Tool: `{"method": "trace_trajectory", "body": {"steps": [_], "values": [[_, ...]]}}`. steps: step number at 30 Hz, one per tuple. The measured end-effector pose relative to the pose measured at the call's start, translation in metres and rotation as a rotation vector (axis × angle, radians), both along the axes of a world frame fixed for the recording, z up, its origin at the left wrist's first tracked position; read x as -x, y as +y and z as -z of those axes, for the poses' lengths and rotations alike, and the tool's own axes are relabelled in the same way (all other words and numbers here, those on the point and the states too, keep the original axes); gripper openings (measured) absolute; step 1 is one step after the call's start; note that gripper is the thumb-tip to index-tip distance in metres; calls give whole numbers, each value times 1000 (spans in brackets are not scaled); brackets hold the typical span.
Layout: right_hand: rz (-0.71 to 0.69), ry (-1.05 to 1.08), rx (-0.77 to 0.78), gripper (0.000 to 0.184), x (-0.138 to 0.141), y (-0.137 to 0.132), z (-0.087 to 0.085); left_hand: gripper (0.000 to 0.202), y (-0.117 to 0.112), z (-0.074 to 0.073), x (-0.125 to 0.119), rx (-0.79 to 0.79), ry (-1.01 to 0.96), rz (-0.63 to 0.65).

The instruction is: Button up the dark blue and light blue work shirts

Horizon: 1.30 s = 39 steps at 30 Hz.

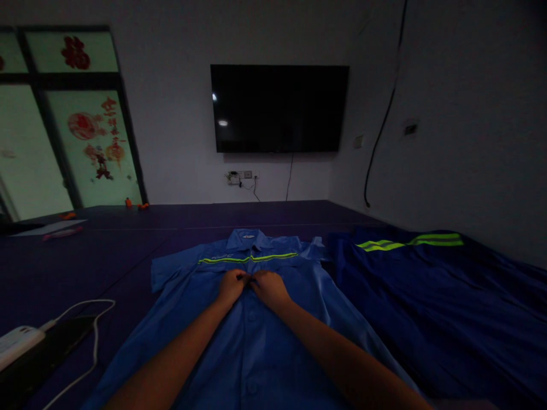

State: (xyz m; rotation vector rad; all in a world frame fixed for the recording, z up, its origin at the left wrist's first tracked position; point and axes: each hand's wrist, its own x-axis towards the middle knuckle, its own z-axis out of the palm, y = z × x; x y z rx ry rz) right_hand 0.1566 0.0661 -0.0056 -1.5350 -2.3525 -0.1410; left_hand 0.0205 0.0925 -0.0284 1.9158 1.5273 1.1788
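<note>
A light blue short-sleeved work shirt [256, 341] with a yellow-green reflective chest stripe lies flat, front up, collar away from me. My left hand [232, 285] and my right hand [270, 288] meet at the button placket just below the stripe. Both have their fingers curled and pinched on the shirt's front edges there. Whether a button is between the fingers is too small and dark to tell.
A dark blue garment [427, 296] with reflective stripes lies spread to the right, touching the shirt. At the left lie a white power strip [19, 341] with a white cable [92, 330] and a dark flat object. A wall television [277, 108] hangs ahead; the room is dim.
</note>
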Motion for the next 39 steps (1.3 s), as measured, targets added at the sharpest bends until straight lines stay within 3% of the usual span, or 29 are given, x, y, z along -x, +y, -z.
{"method": "trace_trajectory", "body": {"steps": [4,10,23,39], "values": [[17,-36,1,29,3,-1,-3,21,3,1,0,-24,54,-14],[27,-19,-6,32,2,-2,-3,24,3,3,0,-9,-38,16],[28,17,8,31,1,-2,-3,23,-3,-5,-3,3,-26,-17],[19,-43,-35,29,2,1,0,34,-4,-4,-1,-29,-64,26]]}}
